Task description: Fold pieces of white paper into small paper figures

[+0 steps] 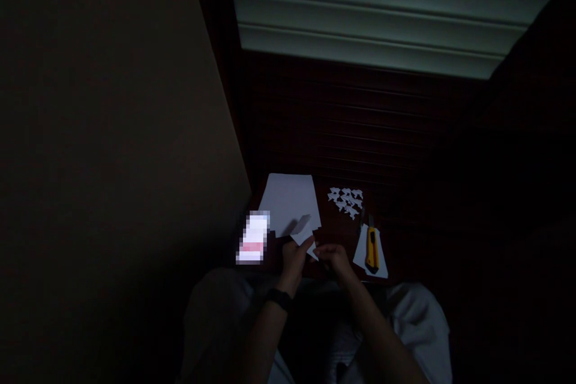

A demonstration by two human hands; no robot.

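A small folded piece of white paper [306,240] is held above the near edge of a dark table. My left hand [294,257], with a dark band at the wrist, grips it with the thumb on top. My right hand [333,255] is closed at the paper's lower right tip, the fingers pinching there. One flap of the paper stands up and looks shaded. Just beyond my left hand lies a stack of white sheets [290,201]. To the right of my right hand, a yellow utility knife [371,251] rests on cut white paper pieces [381,267].
Several small folded white paper shapes [345,201] lie grouped at the table's back right. A lit phone, blurred out [253,239], is at the left. A wall [135,132] rises close on the left, and slatted panels [360,12] stand behind. The room is very dark.
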